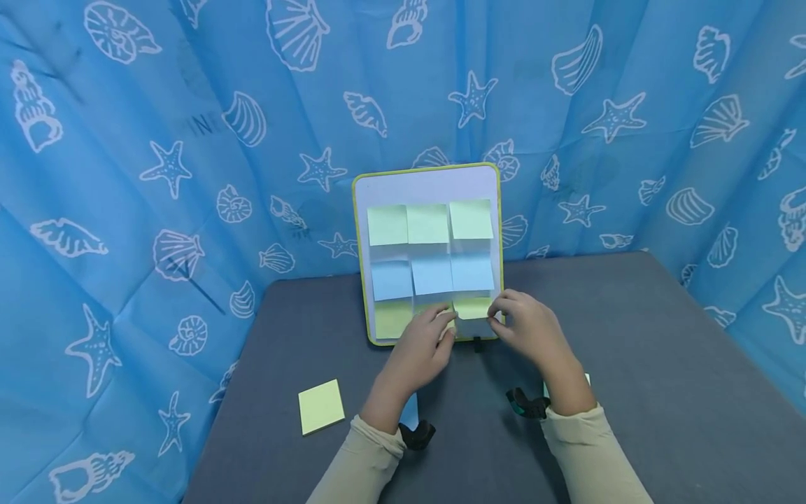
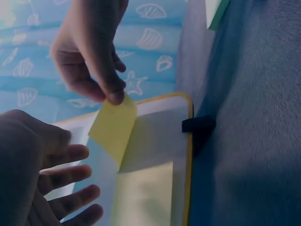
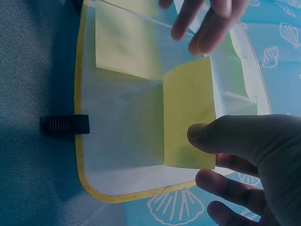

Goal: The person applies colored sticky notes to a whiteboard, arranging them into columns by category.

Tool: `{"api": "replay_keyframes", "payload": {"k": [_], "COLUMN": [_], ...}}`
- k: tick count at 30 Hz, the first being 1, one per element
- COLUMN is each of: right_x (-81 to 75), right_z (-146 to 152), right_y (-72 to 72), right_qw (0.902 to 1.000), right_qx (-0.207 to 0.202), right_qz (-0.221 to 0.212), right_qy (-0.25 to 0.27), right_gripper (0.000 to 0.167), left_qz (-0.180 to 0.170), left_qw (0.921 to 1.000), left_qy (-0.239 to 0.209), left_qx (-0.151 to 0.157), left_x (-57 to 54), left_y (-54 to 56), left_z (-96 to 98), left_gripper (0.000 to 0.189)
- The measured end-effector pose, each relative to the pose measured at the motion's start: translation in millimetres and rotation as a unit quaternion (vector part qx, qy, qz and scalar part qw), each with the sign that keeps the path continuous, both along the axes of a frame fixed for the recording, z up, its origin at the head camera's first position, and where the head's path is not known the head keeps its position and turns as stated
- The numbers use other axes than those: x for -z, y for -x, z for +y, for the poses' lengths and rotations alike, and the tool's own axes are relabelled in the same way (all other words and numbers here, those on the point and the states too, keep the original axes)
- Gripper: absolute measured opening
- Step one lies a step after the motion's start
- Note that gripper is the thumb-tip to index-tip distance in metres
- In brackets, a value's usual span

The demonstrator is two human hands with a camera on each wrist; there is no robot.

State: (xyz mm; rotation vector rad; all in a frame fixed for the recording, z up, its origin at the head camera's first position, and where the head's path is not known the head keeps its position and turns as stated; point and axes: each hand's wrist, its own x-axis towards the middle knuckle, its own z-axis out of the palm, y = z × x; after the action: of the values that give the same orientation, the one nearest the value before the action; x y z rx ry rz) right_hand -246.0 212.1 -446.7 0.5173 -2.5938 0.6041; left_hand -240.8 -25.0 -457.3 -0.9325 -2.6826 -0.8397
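My right hand [image 1: 529, 325] pinches a yellow sticky note [image 3: 188, 103] by its edge, thumb on its front face. The note stands bent out from the lower right of a white board [image 1: 428, 185] with a yellow rim. My left hand [image 1: 418, 350] is beside it, over the bottom row, its fingers spread apart in the left wrist view and holding nothing. The board bears a top row of pale green notes [image 1: 387, 225], a middle row of blue notes [image 1: 392, 280], and yellow notes [image 1: 392, 320] at the bottom, partly hidden by my left hand.
A yellow note pad [image 1: 321, 406] lies on the grey table [image 1: 661, 392] at left. A blue piece [image 1: 411, 413] shows beside my left wrist, and a pale green pad [image 2: 216, 12] lies behind my right wrist. A black clip [image 3: 66, 125] sits on the board's lower edge. A blue curtain [image 1: 403, 91] hangs behind.
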Motion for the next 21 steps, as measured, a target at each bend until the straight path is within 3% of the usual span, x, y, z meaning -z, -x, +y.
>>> {"api": "replay_keyframes", "payload": {"k": [5,14,21], "right_x": [-0.3,2.1,1.1], "right_z": [-1.8,-3.0,-1.9], "right_y": [0.9,1.2,2.1], "right_qw": [0.9997,0.9993,0.9986], "right_qx": [0.001,0.007,0.005], "right_qz": [-0.021,-0.033,-0.047], "right_qy": [-0.008,-0.017,-0.023], "right_gripper": [0.009,0.009,0.008], "left_qz": [-0.018,-0.035,-0.053], "left_qw": [0.9996,0.9986,0.9973], "left_qy": [0.020,0.022,0.031], "left_qx": [-0.004,-0.033,-0.041], "left_x": [7.0,21.3,26.0], "left_y": [7.4,8.0,8.7], "left_z": [14.0,24.8,28.4], "left_gripper": [0.055,0.058,0.063]}}
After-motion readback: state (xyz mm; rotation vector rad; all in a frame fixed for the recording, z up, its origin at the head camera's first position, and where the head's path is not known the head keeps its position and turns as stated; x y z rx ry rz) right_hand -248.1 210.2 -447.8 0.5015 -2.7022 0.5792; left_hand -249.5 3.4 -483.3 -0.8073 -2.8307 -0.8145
